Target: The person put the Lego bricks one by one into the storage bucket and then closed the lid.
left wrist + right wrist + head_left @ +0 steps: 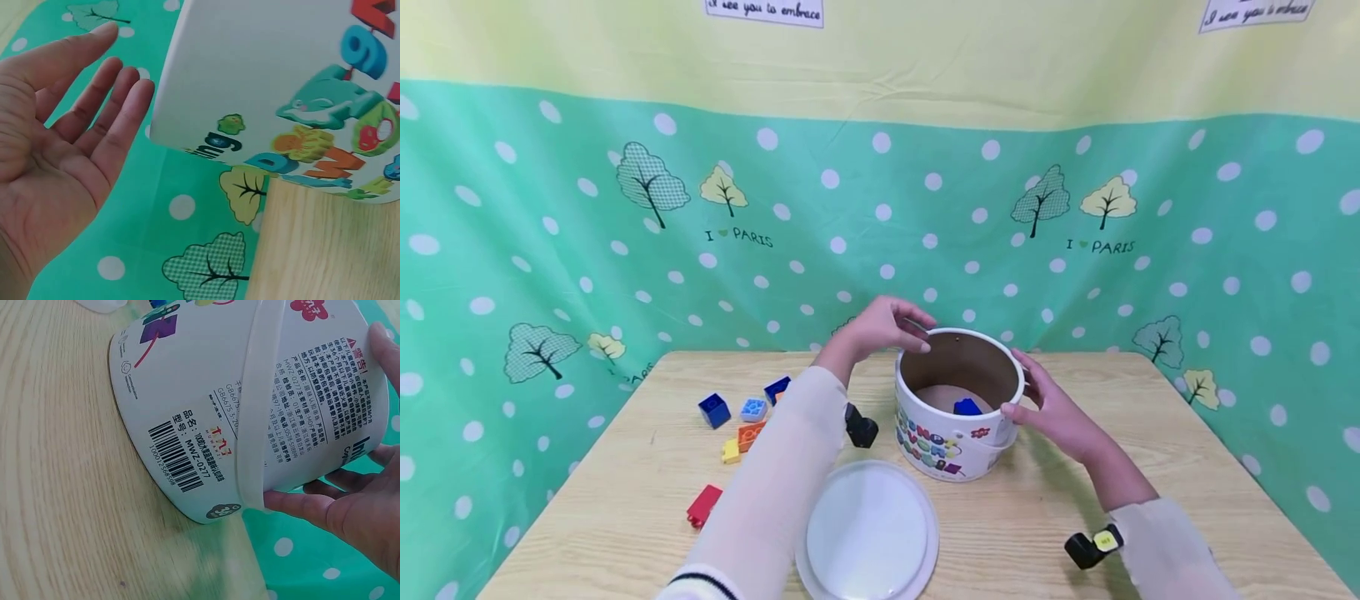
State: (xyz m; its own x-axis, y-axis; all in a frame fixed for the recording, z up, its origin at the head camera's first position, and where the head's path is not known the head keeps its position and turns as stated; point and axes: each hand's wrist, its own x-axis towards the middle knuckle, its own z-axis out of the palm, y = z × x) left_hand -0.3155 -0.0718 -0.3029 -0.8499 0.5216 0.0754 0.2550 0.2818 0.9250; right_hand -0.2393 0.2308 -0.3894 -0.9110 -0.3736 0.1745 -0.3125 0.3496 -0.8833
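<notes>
A white printed bucket (917, 425) stands upright on the table with its top uncovered, and a blue toy block (967, 407) lies inside on its bottom. On the bucket's right side my right hand (1060, 417) holds it, thumb at the rim and fingers along the wall. The right wrist view shows that hand (369, 506) beside the bucket's white handle (255, 412). My left hand (887, 325) hovers at the far left of the rim. In the left wrist view its fingers (128, 122) are loosely spread, hold nothing, and lie close to the bucket wall (231, 62).
A round white lid (868, 533) lies in front of the bucket. To the left are a red block (703, 506), a yellow block (731, 452), an orange block (750, 435), a light blue block (753, 408) and dark blue blocks (715, 410), partly behind my left sleeve (775, 483).
</notes>
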